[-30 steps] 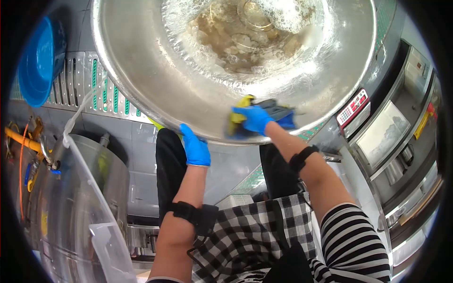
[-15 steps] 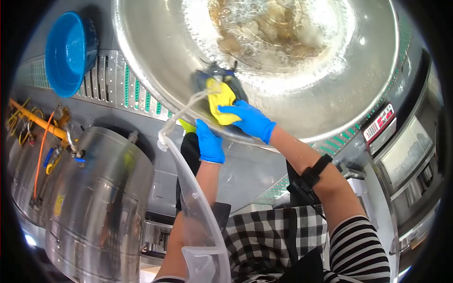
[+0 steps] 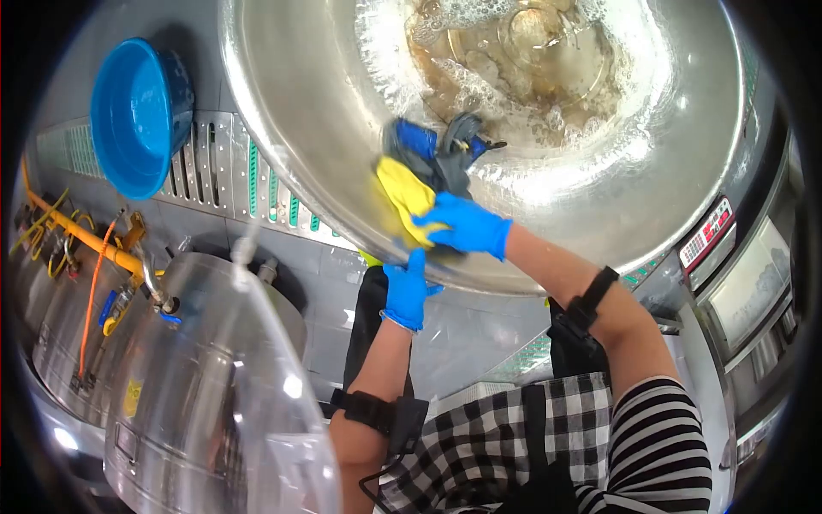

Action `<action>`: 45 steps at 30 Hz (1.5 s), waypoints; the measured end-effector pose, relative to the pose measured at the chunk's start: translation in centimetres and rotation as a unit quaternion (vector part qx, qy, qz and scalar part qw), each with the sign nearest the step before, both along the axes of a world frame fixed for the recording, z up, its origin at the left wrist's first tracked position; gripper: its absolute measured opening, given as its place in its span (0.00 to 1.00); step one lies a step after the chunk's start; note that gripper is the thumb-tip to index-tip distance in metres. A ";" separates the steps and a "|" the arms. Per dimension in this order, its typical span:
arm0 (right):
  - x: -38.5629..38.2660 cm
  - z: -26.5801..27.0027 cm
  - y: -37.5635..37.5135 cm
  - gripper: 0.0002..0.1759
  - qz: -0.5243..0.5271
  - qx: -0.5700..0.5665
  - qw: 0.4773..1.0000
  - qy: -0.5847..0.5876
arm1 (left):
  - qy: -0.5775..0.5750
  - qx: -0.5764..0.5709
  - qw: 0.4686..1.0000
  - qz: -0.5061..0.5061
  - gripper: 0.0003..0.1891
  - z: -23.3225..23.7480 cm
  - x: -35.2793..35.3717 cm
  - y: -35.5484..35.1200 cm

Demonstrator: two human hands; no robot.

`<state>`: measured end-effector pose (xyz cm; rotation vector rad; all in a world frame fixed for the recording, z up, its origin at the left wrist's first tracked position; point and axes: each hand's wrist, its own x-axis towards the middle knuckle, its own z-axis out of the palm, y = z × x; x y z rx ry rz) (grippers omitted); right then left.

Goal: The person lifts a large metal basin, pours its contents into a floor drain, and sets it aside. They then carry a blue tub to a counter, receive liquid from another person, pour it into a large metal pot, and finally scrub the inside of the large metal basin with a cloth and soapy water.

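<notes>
My right hand (image 3: 467,224), in a blue glove, grips a yellow cloth (image 3: 404,190) against the inner wall of a large round metal basin (image 3: 300,111). Dark grey and blue cloth (image 3: 441,154) lies bunched beside and beyond the yellow one, partly covered by it. Whether the cloths are joined I cannot make out. At the near edge of the basin, my blue-gloved left hand (image 3: 406,293) holds the rim, one finger reaching over it and the thumb out to the side. Brownish soapy water (image 3: 505,77) covers the bottom of the basin.
On the left, a blue plastic tub (image 3: 133,120) stands by a slotted metal drain grate (image 3: 223,163). Below it are steel drums (image 3: 197,377) with a yellow pipe and an orange hose (image 3: 96,300). A red-and-white scale panel (image 3: 707,231) sits right of the basin. A clear plastic shield (image 3: 291,411) crosses the lower left.
The yellow cloth and my right hand have shifted slightly within the basin. More of the grey and blue cloth shows. The whole view has moved, placing the basin lower and further right.
</notes>
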<state>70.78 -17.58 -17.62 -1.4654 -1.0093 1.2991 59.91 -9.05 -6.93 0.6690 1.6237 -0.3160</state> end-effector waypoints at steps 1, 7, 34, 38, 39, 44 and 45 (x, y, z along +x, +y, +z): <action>0.1 -0.4 0.3 0.19 0.000 0.002 1.000 0.000 | 0.005 -0.011 1.000 -0.017 0.25 -0.1 0.1 -0.2; 1.9 -4.5 10.7 0.11 -0.145 0.010 0.987 0.069 | 0.086 0.015 0.994 -0.061 0.23 -0.5 -0.3 -1.3; 1.9 -1.2 -10.5 0.12 0.103 -0.130 0.986 0.016 | 0.021 0.019 0.999 -0.017 0.18 0.0 0.0 0.0; 8.1 -4.8 -14.5 0.13 0.201 -0.153 0.945 -0.207 | -0.033 0.012 0.999 -0.025 0.16 -0.1 -0.3 0.8; 9.4 -5.1 -14.4 0.15 -0.024 -0.275 0.958 -0.077 | -0.038 0.023 0.998 -0.038 0.15 0.0 -0.3 1.1; 19.4 -6.0 -13.0 0.32 -0.521 -0.237 0.818 0.059 | -0.041 0.024 0.997 -0.061 0.16 -0.4 -0.6 2.2; 21.2 -7.8 -13.2 0.32 -0.524 -0.229 0.819 0.049 | -0.038 0.020 0.997 -0.070 0.16 -0.3 -0.3 2.4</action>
